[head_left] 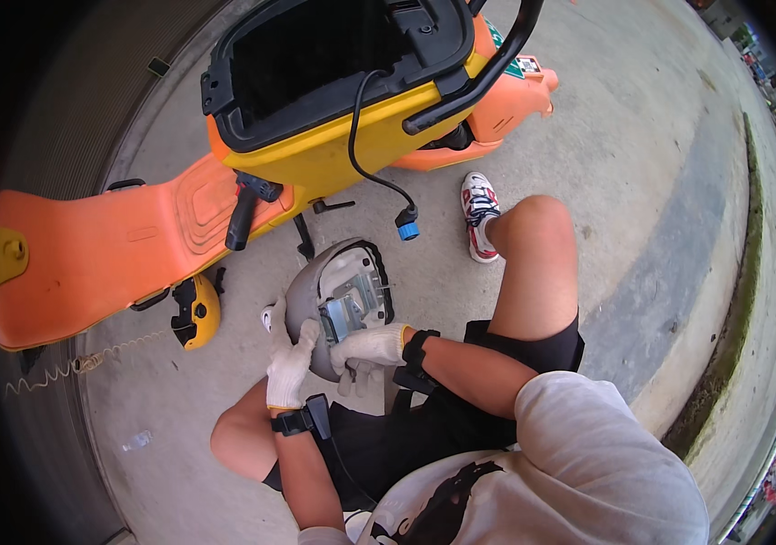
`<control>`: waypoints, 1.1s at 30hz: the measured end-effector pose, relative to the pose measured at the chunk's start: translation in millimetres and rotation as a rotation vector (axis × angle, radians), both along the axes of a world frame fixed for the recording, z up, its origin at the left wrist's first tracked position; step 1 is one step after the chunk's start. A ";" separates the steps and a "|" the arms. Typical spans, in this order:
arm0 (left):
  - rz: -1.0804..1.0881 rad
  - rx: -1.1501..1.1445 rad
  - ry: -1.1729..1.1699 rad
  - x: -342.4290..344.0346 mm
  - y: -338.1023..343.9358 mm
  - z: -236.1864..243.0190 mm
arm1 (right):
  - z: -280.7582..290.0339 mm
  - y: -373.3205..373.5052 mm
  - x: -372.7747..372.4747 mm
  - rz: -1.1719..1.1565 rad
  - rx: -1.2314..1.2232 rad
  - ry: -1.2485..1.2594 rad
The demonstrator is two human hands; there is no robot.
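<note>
Your gloved left hand (291,366) and right hand (368,349), both grips closed around grey scooter seat (308,300), beside orange scooter (134,236).

White work gloves on the left hand (291,365) and right hand (367,349), black wrist straps, black shorts, pale printed T-shirt.

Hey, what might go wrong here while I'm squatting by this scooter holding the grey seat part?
The grey seat part rests only in your gloved left hand and right hand; it might slip onto the concrete. The black cable with the blue plug dangles just above it and may snag. Its metal bracket could pinch fingers.
</note>
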State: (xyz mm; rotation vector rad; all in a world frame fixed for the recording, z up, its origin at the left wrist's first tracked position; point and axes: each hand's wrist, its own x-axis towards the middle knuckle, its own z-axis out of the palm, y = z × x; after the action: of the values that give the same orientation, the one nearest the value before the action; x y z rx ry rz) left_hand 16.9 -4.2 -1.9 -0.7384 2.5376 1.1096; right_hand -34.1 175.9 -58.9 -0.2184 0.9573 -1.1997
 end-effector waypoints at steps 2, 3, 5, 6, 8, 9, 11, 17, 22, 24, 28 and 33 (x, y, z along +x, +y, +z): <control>-0.022 -0.004 0.007 1.8 0.0 0.4 | 0.7 -0.6 1.3 0.038 0.051 0.066; 0.008 0.058 0.037 4.3 -2.5 -2.5 | 0.1 -3.3 5.1 0.033 0.016 0.092; 0.037 0.120 0.064 7.1 -5.1 -5.2 | 6.5 -5.7 12.1 0.022 -0.003 0.141; 0.044 0.160 0.081 8.2 -6.0 -6.1 | 10.5 -8.8 14.0 0.020 -0.003 0.139; 0.050 0.201 0.094 6.9 -3.9 -4.6 | 18.7 -15.3 15.6 0.111 0.146 0.336; 0.030 0.126 0.065 4.4 -0.5 -0.6 | 28.8 -14.6 15.1 0.122 0.209 0.507; 0.008 0.048 0.034 2.7 1.0 -0.7 | 30.7 -17.8 26.0 0.026 0.289 0.622; 0.014 0.243 0.119 -0.6 -3.8 -7.0 | 59.5 -18.2 28.7 -0.396 0.358 0.797; 0.041 0.203 0.087 -10.2 4.3 9.9 | 49.5 -24.4 36.4 -0.692 0.331 0.771; 0.031 0.211 0.135 -9.5 2.4 5.7 | 51.7 -24.3 38.5 -0.663 0.345 0.657; 0.017 0.127 0.158 -2.4 2.8 0.3 | 56.4 -22.9 29.3 -0.744 0.384 0.189; 0.021 0.117 0.188 0.1 -0.7 -8.5 | 10.4 -25.7 16.0 -0.744 0.319 0.068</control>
State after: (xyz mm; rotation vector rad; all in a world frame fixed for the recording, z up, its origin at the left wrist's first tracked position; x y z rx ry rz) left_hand 17.1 -5.0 -10.4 -0.6598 2.5928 1.3811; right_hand -18.1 150.2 -48.4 0.3903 1.3291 -1.6865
